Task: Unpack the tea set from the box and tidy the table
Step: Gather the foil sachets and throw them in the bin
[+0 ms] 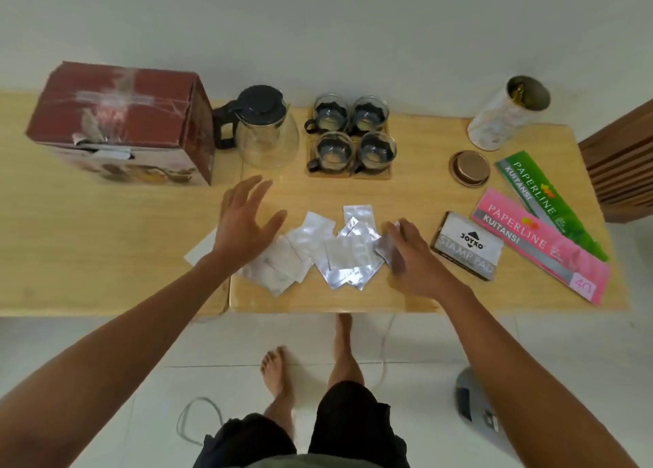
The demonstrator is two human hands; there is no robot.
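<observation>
The dark red tea set box (116, 121) stands at the table's far left with its flaps closed. Right of it is a glass teapot (265, 131) with a black lid and handle. Several glass cups (351, 135) with black holders sit on wooden coasters beside the teapot. A scatter of silver foil sachets (328, 252) lies near the front edge. My left hand (243, 223) hovers open over the sachets' left side. At their right end, my right hand (410, 252) rests flat with its fingers on one sachet.
An open metal tin (509, 114) stands at the back right, its lid (469, 167) lying in front of it. A Joyko stamp pad box (468, 246) and green (544, 198) and pink (540, 244) receipt books lie at the right. A wooden cabinet (622, 163) flanks the table.
</observation>
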